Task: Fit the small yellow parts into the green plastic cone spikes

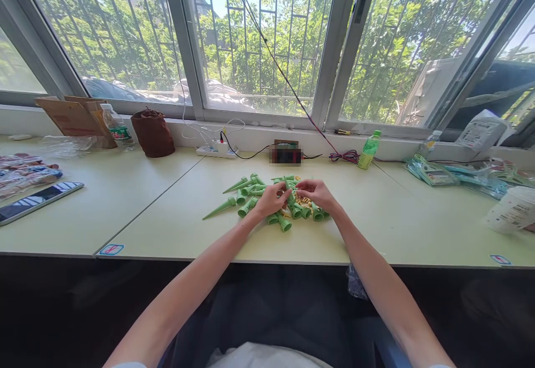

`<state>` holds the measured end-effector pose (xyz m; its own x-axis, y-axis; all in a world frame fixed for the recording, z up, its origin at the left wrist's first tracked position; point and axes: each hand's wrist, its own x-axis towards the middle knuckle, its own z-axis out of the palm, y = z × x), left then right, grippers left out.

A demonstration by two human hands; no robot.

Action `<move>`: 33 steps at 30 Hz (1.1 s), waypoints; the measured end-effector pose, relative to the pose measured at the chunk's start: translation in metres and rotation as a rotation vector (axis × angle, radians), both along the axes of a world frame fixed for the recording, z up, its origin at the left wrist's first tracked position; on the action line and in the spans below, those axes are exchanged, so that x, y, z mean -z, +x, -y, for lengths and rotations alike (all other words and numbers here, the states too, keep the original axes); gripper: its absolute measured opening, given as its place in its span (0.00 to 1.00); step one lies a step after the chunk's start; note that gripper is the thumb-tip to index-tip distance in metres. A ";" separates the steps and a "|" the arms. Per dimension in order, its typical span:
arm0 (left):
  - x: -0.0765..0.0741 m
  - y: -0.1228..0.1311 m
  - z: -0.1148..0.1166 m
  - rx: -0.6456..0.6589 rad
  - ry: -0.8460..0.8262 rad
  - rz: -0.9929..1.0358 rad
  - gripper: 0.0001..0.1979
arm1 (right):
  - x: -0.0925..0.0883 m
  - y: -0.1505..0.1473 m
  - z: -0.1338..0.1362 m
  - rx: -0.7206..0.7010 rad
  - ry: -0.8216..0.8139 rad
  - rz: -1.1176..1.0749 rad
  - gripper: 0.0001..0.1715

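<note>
A pile of green plastic cone-shaped spikes [219, 208] lies on the pale table in front of me. My left hand [271, 199] is closed round one green spike [289, 190], which points up and away from me. Close beside it on the right, my right hand [318, 194] has its thumb and fingertips pinched together; whatever they hold is too small to tell. Small tan pieces [307, 201] lie among the spikes, partly hidden under both hands. Several spikes show their round open ends towards me.
Behind the pile sit a blurred dark device [286, 154] and a white power strip [215, 151]. A green bottle [369, 149] stands at the back right, packets [432, 170] beyond it. On the left are a phone [39, 203], a brown bag [152, 132] and a clear bottle [117, 128].
</note>
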<state>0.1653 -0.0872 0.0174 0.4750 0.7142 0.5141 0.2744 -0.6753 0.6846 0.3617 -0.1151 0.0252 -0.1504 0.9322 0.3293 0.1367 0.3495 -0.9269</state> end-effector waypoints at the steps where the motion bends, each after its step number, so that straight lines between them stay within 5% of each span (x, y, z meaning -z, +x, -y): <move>1: 0.001 0.000 0.000 -0.012 0.014 -0.007 0.17 | 0.000 0.000 0.000 0.001 -0.001 0.000 0.23; 10: 0.004 0.001 0.003 -0.048 0.173 -0.018 0.14 | -0.001 0.000 0.001 0.020 0.014 0.086 0.22; 33: 0.006 -0.001 0.000 0.032 0.226 -0.003 0.14 | 0.006 -0.003 -0.004 0.082 0.090 0.259 0.21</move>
